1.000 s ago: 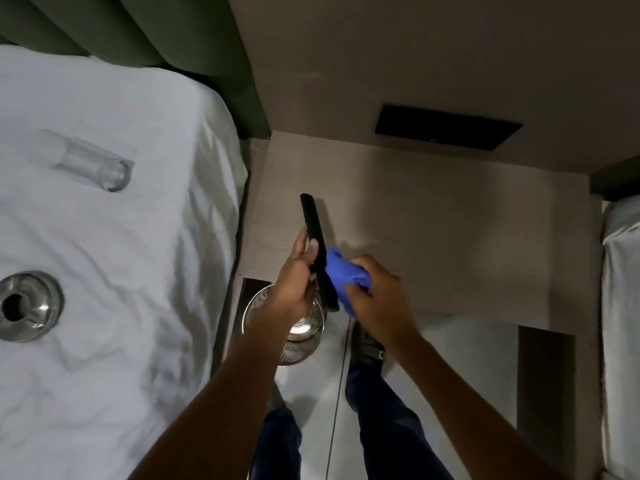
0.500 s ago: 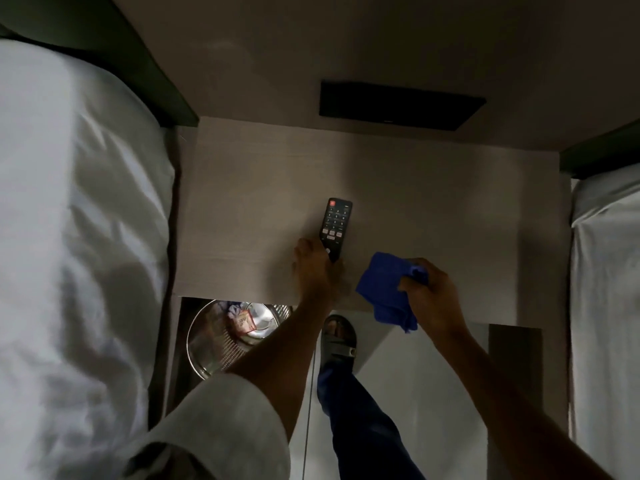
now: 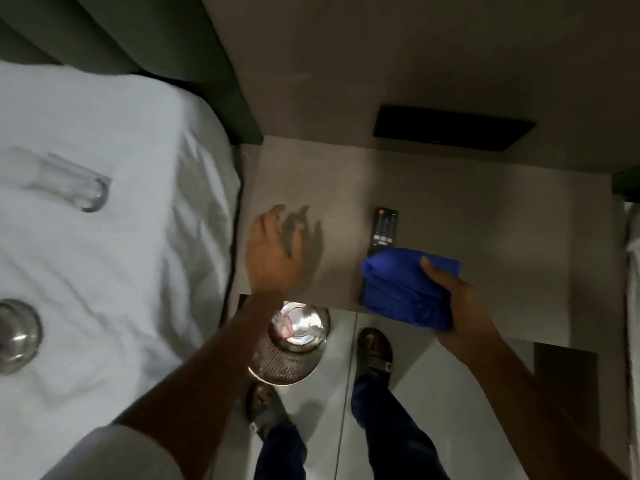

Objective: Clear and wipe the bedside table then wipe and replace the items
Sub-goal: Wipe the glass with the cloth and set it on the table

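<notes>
A black remote control (image 3: 383,230) lies button side up on the grey bedside table (image 3: 467,220). Its lower end is hidden under the blue cloth (image 3: 405,289), which my right hand (image 3: 460,306) grips at the table's front edge. My left hand (image 3: 273,251) hovers empty with fingers spread over the table's left edge, beside the bed. On the white bed sheet (image 3: 121,271) a clear drinking glass (image 3: 74,185) lies on its side, and a round steel object (image 3: 15,336) rests near the left edge of view.
A steel waste bin (image 3: 289,344) with litter inside stands on the floor under the table's front left corner. My sandalled feet (image 3: 375,351) are beside it. A dark panel (image 3: 450,131) is set in the wall behind the table. Another bed's edge (image 3: 633,244) shows at right.
My left hand has let go of the remote, which now lies on the table, and has moved left toward the bed. My right hand has carried the cloth over the remote's lower end.
</notes>
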